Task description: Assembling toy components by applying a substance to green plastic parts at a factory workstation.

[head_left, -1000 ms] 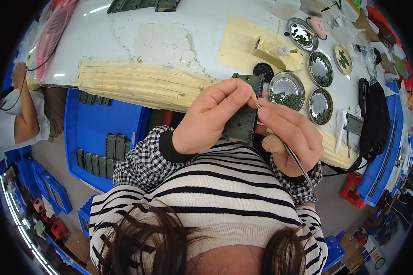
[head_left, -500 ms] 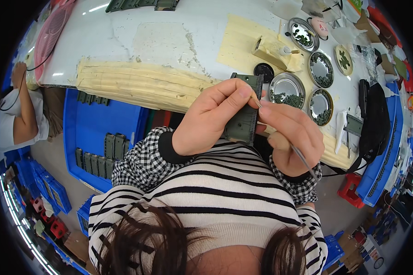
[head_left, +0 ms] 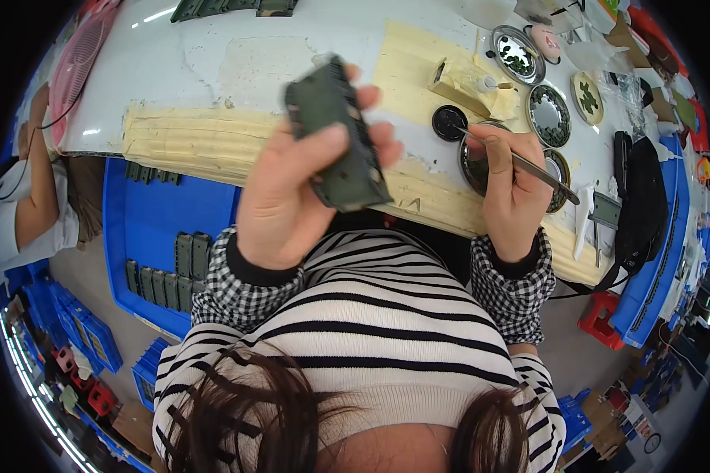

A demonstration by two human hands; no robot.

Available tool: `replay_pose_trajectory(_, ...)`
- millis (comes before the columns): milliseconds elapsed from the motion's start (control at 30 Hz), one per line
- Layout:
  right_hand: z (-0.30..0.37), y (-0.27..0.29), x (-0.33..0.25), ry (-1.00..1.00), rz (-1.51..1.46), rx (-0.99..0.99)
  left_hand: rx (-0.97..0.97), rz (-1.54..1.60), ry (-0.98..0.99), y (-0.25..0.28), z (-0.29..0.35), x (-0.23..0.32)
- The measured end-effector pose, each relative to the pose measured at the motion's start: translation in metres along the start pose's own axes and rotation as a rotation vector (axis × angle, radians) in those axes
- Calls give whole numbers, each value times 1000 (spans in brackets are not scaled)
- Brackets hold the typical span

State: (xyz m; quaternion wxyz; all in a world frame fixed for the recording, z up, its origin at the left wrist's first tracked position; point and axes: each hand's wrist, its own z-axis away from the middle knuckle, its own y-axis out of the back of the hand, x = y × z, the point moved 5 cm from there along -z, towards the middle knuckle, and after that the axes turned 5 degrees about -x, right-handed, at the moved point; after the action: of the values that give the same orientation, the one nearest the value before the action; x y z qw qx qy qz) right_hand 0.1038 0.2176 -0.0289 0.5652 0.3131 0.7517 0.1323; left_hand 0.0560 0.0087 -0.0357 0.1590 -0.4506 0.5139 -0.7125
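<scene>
My left hand (head_left: 276,197) is closed around a dark green rectangular casing (head_left: 333,130), held tilted above the table's front edge and slightly blurred. Its ridged side lies toward my fingertips, and my thumb presses on the broad face. In my right hand (head_left: 514,185) is a pair of metal tweezers (head_left: 546,178), pinched between thumb and fingers. The thin tip reaches to a small round black dish (head_left: 448,120); whether it grips anything is too small to tell. Behind my right hand, a round metal tin (head_left: 473,169) is partly hidden.
Round tins of small green pieces (head_left: 548,116) stand at the right. A tape-covered box (head_left: 459,83) sits behind the black dish. A blue crate (head_left: 154,225) with several green casings is at lower left. Another person's arm (head_left: 43,197) shows at far left.
My hands have parted. The left carried the green casing up and to the left, turning it. The right moved the tweezers' tip from the casing to the black dish.
</scene>
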Motion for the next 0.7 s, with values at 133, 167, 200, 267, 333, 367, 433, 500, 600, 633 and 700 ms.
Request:
replay_pose_trajectory(133,-1,0,0,-6,-7,2,-281,118,-686,-1,22,103)
replay_pose_trajectory(167,-1,0,0,-10,-6,6,-262,71,-701,-2,33,120)
replay_pose_trajectory(200,-1,-1,0,-9,1,2,-356,133,-665,-5,32,128)
replay_pose_trajectory(267,-1,-1,0,-9,13,-5,-314,151,-619,-4,32,125)
replay_pose_trajectory(333,-1,-1,0,-11,24,-4,-293,96,-576,-3,20,99)
replay_pose_trajectory(367,0,0,1,-14,33,0,-361,51,-441,-2,13,81)
replay_pose_trajectory(433,1,2,-1,-56,-48,24,-113,12,-242,-3,7,44)
replay_pose_trajectory(500,2,7,-8,-32,-95,56,104,-49,-46,-1,5,11)
replay_pose_trajectory(600,6,23,-29,147,-61,90,221,-94,82,3,-2,-7)
replay_pose_trajectory(633,8,24,-36,188,-130,81,218,-84,76,3,-5,-6)
replay_pose_trajectory(700,9,22,-44,242,-228,44,204,-62,67,6,-14,-7)
